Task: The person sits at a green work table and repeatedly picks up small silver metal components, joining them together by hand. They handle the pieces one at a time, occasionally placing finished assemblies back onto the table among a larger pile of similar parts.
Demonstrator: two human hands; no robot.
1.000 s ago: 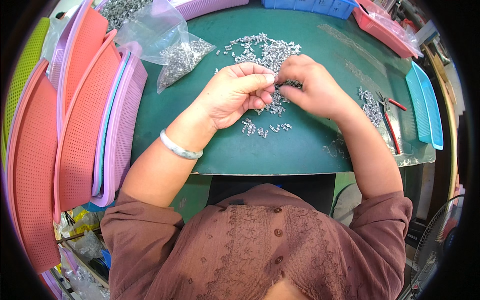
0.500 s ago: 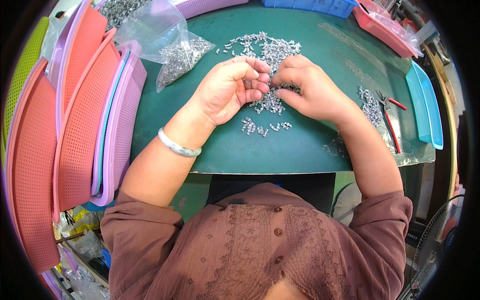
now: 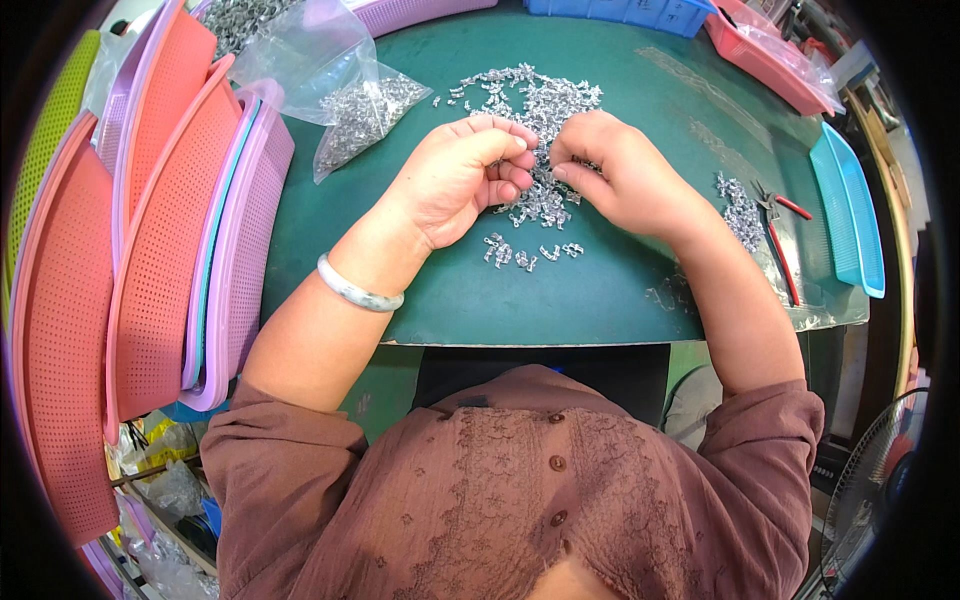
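— Where were the parts?

— The heap of small silvery metal clips (image 3: 540,110) lay on the green table (image 3: 600,290), under and between my fingers. My left hand (image 3: 462,180) was curled narrow, my right hand (image 3: 612,170) too; what each pinched, I couldn't tell.

— And the containers?

— A clear plastic bag (image 3: 350,95) to my left held more clips; pink perforated trays (image 3: 150,230) stood stacked beside it.

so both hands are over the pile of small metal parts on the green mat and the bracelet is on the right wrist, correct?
Not quite. The head view shows the bracelet on the left wrist, not the right. The rest holds: the left hand and right hand are both over the pile of small metal parts on the green mat.
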